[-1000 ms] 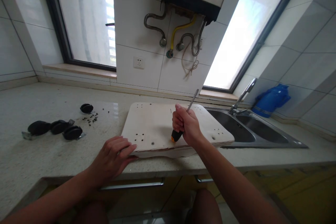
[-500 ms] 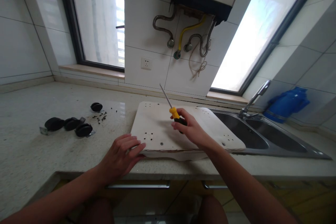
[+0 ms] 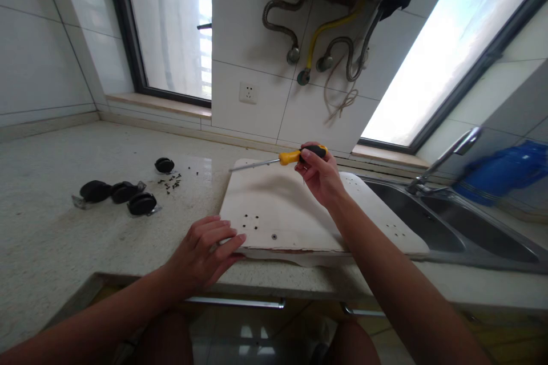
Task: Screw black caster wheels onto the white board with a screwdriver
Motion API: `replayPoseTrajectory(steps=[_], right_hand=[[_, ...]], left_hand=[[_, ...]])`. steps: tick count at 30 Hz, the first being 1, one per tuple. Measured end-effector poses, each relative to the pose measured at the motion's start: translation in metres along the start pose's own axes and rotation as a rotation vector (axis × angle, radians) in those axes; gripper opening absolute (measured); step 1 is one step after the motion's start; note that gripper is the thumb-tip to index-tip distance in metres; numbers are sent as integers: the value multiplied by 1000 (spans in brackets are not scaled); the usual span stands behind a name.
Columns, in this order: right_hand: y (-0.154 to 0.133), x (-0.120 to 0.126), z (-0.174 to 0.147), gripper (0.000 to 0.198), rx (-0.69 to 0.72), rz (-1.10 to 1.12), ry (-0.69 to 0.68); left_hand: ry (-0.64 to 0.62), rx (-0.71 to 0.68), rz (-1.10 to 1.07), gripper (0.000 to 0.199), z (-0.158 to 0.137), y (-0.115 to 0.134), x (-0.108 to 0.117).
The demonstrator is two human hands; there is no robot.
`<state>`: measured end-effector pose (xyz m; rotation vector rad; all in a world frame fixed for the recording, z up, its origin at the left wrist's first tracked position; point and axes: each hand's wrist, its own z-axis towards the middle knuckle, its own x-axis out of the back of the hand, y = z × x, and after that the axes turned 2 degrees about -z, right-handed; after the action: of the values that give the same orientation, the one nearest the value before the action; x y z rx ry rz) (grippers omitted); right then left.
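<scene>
A yellow and black screwdriver (image 3: 290,157) is gripped in my right hand (image 3: 319,174), held above the board with its shaft pointing left. Below it lies a white board (image 3: 291,211) with rounded corners and groups of small holes near its corners. The fingers of my left hand (image 3: 214,248) close over the board's front left corner, thumb on top near one group of holes. To the left on the counter sit several black caster wheels (image 3: 142,203), some with clear or metal plates. Beside them are scattered small dark screws (image 3: 172,182).
The board rests on a pale stone counter (image 3: 107,245), its right part beside a double steel sink (image 3: 411,217) with a faucet (image 3: 445,157). A blue item (image 3: 500,174) stands behind the sink. A water heater with pipes (image 3: 329,28) hangs on the tiled wall.
My right hand has lifted and turned the screwdriver from pointing up and away to lying nearly level, tip to the left. My left hand keeps its hold on the board's corner. The view has shifted slightly.
</scene>
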<state>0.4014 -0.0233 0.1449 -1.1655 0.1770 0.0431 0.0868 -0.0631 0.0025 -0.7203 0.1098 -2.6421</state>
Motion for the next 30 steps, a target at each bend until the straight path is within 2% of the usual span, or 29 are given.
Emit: replayPoseTrajectory(steps=[9,13,20,30], right_hand=[[-8,-5,-9,31,72,87,59],[-11,-9,-13,48,70,69,33],[-15,-15,-22,42,77,-12,-9],[-18,-14,-26,51,133,-23,-61]], left_hand=[[6,22,-17,40,-4,-2,-3],[-7,17,-8,39,-3,-2,-2],[-25,37,10,43,-4,-1,0],[-30,21,11,43,-2,-2,0]])
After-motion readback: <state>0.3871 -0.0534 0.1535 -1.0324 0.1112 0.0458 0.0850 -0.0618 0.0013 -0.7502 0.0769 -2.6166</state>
